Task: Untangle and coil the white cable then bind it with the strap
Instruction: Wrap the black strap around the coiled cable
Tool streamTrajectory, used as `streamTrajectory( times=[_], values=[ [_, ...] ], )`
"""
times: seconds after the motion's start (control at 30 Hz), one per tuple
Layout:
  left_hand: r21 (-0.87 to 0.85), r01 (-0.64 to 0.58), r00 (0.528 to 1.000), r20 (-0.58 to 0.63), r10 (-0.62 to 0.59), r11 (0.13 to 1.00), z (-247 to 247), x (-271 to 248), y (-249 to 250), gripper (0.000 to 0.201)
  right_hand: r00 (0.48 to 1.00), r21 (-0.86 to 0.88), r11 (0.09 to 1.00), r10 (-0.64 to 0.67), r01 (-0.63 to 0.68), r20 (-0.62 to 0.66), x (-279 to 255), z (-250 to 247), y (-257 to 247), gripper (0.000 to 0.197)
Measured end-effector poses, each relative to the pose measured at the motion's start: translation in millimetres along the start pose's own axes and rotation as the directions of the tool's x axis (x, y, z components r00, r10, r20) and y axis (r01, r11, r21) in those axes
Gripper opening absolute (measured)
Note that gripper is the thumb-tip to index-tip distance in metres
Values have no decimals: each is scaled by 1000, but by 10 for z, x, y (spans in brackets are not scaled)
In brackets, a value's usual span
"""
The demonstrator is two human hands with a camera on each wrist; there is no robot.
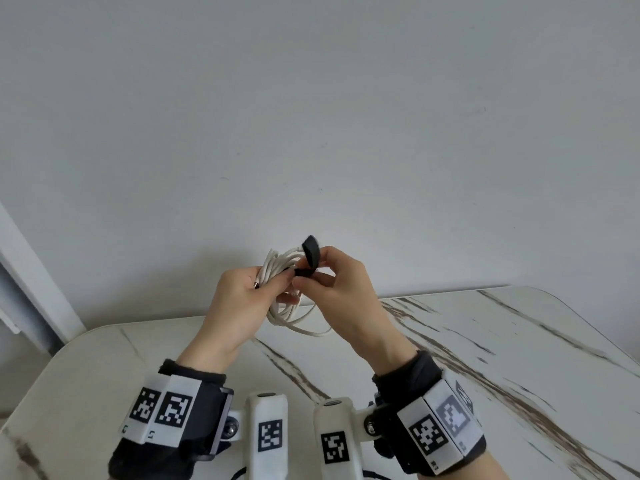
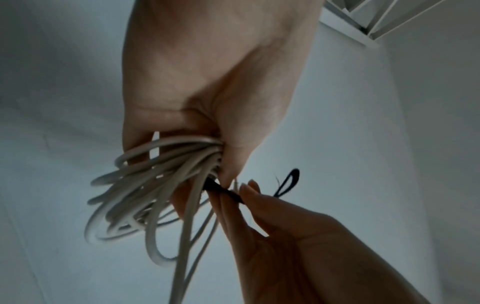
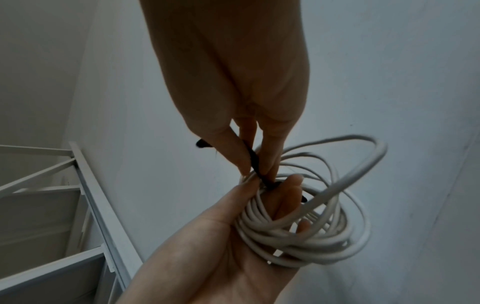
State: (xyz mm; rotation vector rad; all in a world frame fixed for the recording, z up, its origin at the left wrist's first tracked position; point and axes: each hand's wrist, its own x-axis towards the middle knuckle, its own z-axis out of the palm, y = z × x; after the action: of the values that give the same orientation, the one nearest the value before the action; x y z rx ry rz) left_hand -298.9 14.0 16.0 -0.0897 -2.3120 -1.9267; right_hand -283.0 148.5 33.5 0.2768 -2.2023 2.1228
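On the left, my left hand (image 1: 239, 299) clamps the coiled white cable (image 3: 298, 222) above the near table (image 1: 519, 341), fingers curled through the loops. To its right, my right hand (image 1: 341, 289) pinches the black strap (image 1: 310, 255) against the bundle. If I pull unevenly, the strap could slip free, or loose outer loops could spring out.
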Motion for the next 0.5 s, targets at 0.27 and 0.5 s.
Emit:
streamTrajectory(
  times=[0.27,0.5],
  values=[
    [-90,18,998,-62,-23,996,97,2,-27,12,999,38,999,-11,12,-32,37,-21,74,12],
    [-88,2,996,-92,-10,996,85,25,-64,14,998,-137,989,-58,53,-37,66,-37,137,24]
  ],
)
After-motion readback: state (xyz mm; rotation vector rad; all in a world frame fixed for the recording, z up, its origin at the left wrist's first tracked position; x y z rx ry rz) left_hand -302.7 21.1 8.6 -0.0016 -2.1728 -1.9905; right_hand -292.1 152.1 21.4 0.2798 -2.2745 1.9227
